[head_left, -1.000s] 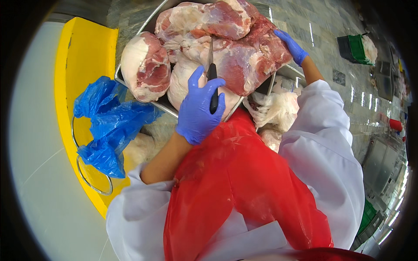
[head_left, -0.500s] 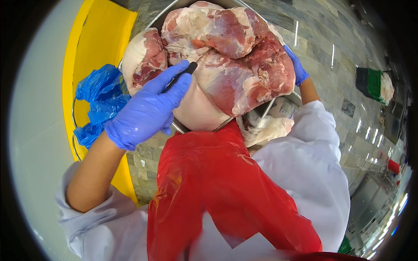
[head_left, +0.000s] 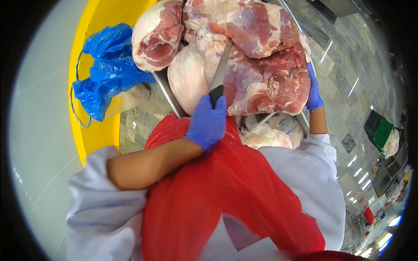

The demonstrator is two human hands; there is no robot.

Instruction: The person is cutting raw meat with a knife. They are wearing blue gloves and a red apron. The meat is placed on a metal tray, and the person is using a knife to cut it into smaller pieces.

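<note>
Large raw cuts of meat with pale fat and skin fill the top of the view. In my left hand (head_left: 206,124), wrapped round its black handle, is a knife (head_left: 222,67). The blade points away from me, its tip against the fatty seam between a pale skin-covered part (head_left: 188,71) and the red meat (head_left: 272,82). My right hand (head_left: 314,93) lies along the right side of the red meat, fingers stretched out and partly hidden. Both hands wear blue-violet gloves. Another rounded cut (head_left: 157,37) sits at the left.
Metal tray rails (head_left: 167,93) run under the meat. Blue plastic (head_left: 115,65) hangs over a metal loop beside a yellow edge (head_left: 98,135). Below the meat lies a whitish scrap in clear plastic (head_left: 266,135). A green crate (head_left: 382,135) stands on the tiled floor at right.
My left hand has come toward me and right, still gripping the knife, and more of the blade shows. The meat sits higher and further right in view. My right hand stays at its side.
</note>
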